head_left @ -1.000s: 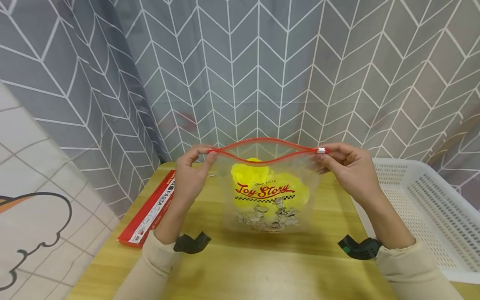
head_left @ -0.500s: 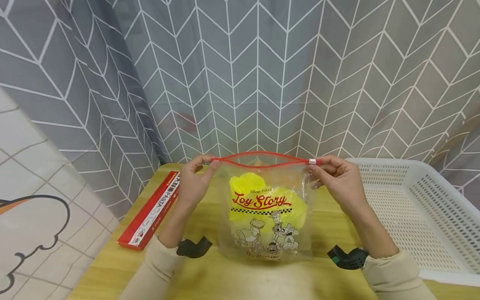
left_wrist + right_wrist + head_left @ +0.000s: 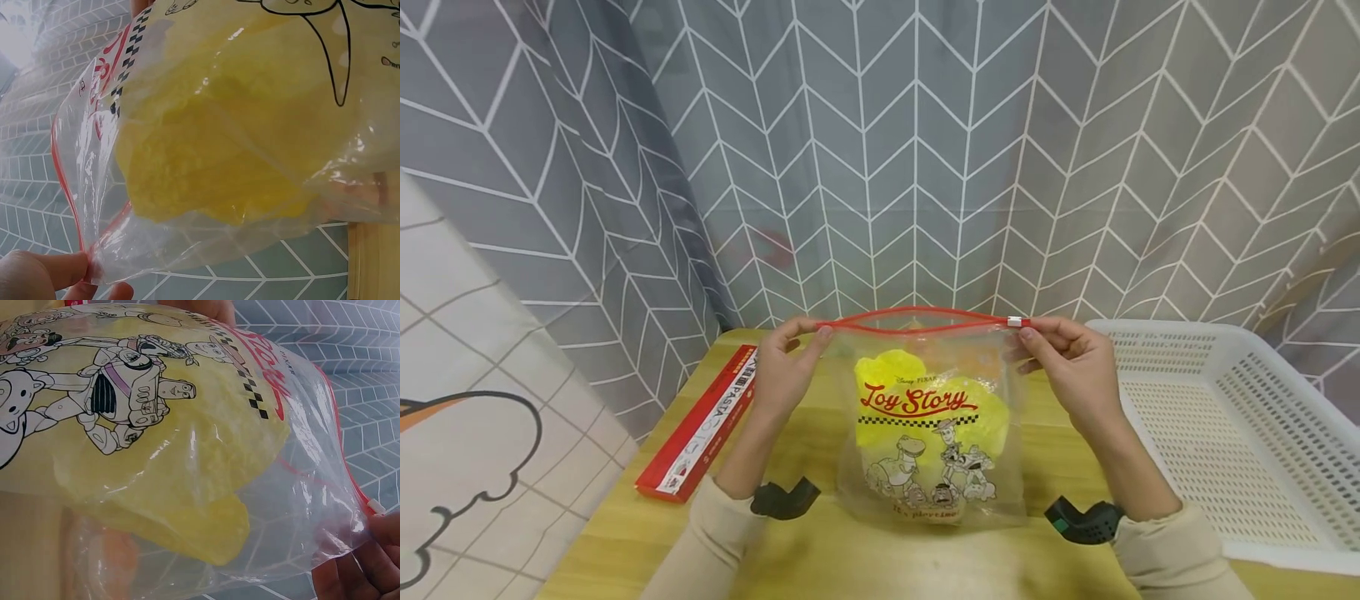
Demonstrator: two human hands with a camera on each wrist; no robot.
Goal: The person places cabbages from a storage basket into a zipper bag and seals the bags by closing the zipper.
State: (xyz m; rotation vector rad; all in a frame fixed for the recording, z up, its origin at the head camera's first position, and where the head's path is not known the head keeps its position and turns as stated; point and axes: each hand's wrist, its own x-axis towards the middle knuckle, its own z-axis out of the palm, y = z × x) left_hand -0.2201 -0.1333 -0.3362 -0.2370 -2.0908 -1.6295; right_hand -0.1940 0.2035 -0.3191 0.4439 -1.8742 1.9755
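A red pasta box [image 3: 700, 425] lies at the left edge of the yellow bench [image 3: 820, 558]. The left hand [image 3: 786, 367] pinches the left top corner of a clear zip bag [image 3: 934, 417], held upright over the bench with something yellow inside. The right hand [image 3: 1071, 367] pinches the right corner by the white slider [image 3: 1014, 321]. A white basket [image 3: 1225, 417] stands at the right.

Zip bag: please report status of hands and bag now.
Left hand pinches left top corner. Right hand pinches corner at slider. Zip bag upright on table, mouth slightly open. Nothing blocking.
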